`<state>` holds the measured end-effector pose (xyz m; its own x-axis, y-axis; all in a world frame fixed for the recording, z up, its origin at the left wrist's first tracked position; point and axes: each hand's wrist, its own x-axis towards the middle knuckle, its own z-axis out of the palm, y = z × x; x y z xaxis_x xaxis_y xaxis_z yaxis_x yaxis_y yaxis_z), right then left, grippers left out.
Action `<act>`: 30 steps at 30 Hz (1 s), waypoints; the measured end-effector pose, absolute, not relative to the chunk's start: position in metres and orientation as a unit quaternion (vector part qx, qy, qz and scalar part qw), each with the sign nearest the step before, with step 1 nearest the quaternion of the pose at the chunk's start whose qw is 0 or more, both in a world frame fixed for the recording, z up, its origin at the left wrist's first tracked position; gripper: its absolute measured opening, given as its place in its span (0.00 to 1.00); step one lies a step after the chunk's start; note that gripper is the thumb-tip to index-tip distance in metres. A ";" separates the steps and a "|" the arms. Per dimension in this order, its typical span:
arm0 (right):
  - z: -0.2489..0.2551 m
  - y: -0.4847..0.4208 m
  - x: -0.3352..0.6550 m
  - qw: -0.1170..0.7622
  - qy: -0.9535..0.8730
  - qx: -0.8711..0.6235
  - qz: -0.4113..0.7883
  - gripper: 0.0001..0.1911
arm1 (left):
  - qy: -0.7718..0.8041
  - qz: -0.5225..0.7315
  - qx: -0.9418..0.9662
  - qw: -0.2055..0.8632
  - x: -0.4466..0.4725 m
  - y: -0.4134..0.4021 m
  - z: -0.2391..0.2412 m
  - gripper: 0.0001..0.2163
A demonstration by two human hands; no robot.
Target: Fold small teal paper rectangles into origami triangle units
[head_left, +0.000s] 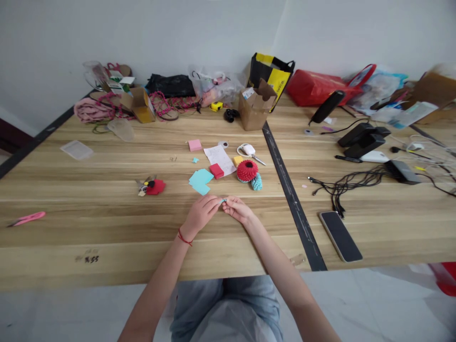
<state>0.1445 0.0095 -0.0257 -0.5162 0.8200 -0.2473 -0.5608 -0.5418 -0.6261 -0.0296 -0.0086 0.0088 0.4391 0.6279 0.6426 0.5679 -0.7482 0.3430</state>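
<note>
Between my left hand (202, 214) and my right hand (238, 209) is a small piece of light blue paper (223, 201), pinched by the fingertips of both. Its folds are too small to make out. Just beyond my left hand lie loose light blue paper sheets (201, 181). A red paper pad (216, 171) rests against a white printed sheet (221, 160). To the right stands a round red model of folded paper (247, 170), with a light blue folded-paper piece (257, 182) beside it. A tiny blue folded piece (195, 160) sits farther back.
A pink pad (194, 145), a yellow pad (237, 161) and scissors (258, 159) lie beyond the sheets. At the left are a pink cutter (27, 219) and red scraps (156, 186). A phone (341, 236) and black cables (342, 186) lie right; a cardboard box (255, 109) stands behind.
</note>
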 end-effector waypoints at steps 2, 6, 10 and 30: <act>-0.026 0.010 0.144 0.415 -0.243 -0.268 0.835 0.12 | 0.349 0.392 0.851 0.033 -0.030 -0.008 0.008 0.08; -0.026 0.010 0.144 0.413 -0.239 -0.276 0.834 0.11 | 0.349 0.393 0.850 0.036 -0.030 -0.008 0.009 0.08; -0.024 0.009 0.145 0.411 -0.234 -0.278 0.836 0.10 | 0.351 0.393 0.847 0.068 -0.029 -0.008 0.014 0.07; -0.018 0.008 0.144 0.405 -0.247 -0.283 0.833 0.11 | 0.358 0.345 0.865 0.072 -0.034 -0.009 0.018 0.08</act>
<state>0.1438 0.0078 -0.0176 -0.5113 0.8152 -0.2720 -0.5353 -0.5497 -0.6413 -0.0340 -0.0086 0.0180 0.5053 0.6687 0.5455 0.5691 -0.7334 0.3718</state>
